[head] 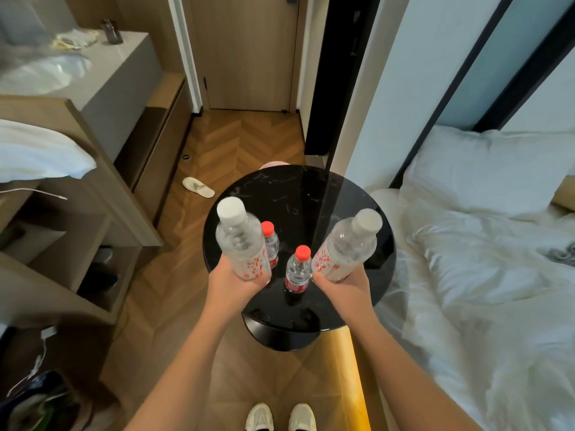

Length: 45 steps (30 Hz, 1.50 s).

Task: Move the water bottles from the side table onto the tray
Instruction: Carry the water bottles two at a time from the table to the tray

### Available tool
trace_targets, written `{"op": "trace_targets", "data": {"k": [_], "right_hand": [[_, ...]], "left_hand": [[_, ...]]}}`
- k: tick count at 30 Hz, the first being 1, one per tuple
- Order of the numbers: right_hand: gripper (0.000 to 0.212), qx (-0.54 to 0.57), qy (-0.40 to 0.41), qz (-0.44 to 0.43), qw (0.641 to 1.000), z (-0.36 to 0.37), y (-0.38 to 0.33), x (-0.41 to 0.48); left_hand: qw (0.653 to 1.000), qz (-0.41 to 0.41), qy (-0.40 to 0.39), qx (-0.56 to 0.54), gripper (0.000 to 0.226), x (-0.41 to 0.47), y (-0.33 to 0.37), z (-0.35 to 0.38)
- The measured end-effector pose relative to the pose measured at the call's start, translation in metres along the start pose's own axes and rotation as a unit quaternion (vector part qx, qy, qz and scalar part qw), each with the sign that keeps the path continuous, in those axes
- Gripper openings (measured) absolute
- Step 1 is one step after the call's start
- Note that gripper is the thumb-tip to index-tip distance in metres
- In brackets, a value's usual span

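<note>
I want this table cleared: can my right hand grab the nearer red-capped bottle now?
Probably not: the right hand grips a white-capped bottle, though the nearer red-capped bottle stands unblocked beside it.

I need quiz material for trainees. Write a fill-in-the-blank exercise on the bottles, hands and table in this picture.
1. The left hand grips the left bottle, whose cap is ____.
2. The right hand grips the right bottle, so ____ bottles are held in all.
3. The far standing bottle and the near standing bottle on the side table have ____ caps.
4. The slipper lies on the ____.
Missing words: white; two; red; floor.
</note>
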State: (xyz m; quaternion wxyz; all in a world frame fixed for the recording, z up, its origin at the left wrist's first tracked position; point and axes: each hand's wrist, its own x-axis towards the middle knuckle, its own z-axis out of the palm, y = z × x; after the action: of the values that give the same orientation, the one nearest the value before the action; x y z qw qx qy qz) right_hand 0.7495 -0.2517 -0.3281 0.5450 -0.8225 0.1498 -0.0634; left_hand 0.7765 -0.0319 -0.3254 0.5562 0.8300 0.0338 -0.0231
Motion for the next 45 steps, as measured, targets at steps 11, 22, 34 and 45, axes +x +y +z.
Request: {"op": "trace_targets", "data": {"k": [11, 22, 34, 45], "right_hand": [[0.074, 0.112, -0.036, -0.099, 0.988, -0.021, -0.086, -0.007], [0.070, 0.123, -0.291, -0.235, 0.919, 0.011, -0.114, -0.026], [0.063, 0.143, -0.561, -0.257, 0.774, 0.064, -0.140, -0.184], [0.055, 0.175, -0.751, -0.232, 0.594, 0.056, -0.156, -0.419]], "left_hand": [[0.983, 0.054, 0.127, -0.123, 0.073, -0.044, 0.078, -0.038], [0.902, -0.024, 0.416, -0.108, 0.065, -0.169, 0.086, -0.049], [0.705, -0.101, 0.697, -0.080, 0.053, -0.386, 0.098, -0.035], [0.514, -0.127, 0.848, -0.012, 0.060, -0.595, 0.125, -0.006]]}}
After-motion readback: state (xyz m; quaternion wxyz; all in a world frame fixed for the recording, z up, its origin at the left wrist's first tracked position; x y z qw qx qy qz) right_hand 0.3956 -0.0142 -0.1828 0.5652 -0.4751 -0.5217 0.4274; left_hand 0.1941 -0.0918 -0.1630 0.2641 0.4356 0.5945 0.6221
